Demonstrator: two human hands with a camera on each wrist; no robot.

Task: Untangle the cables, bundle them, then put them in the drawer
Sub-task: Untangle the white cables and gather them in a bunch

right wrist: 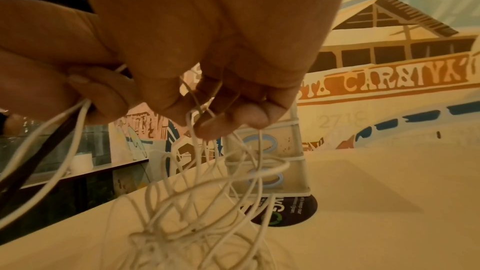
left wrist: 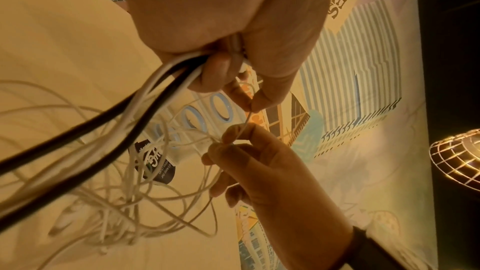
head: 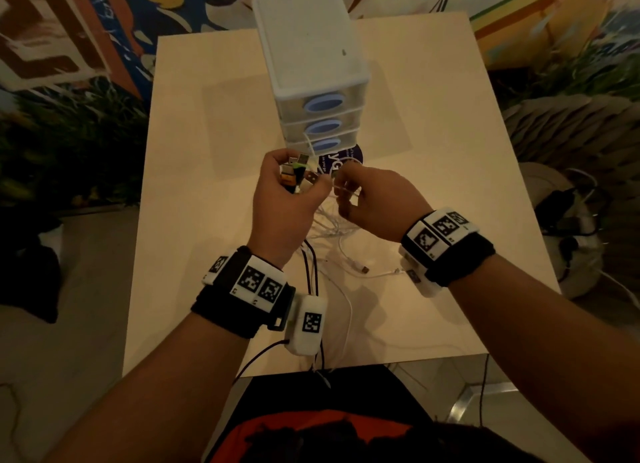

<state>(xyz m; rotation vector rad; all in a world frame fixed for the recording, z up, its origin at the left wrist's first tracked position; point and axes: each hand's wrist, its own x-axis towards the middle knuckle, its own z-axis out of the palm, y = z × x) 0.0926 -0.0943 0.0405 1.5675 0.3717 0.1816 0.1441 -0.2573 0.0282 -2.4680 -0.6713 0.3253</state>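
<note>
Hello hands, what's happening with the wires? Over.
Left hand grips gathered plug ends. Right hand pinches thin white cable. White tangle unsorted. Clear plastic drawers closed.

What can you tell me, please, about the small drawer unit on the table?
The drawer unit is a white plastic tower with three translucent drawers stacked one above another, each with an oval blue handle. All three look closed. It stands upright on the pale table, beyond both hands, with a dark round sticker at its base.

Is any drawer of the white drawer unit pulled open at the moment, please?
No, all three drawers of the white drawer unit sit flush and closed, while both hands work the cables in front.
</note>
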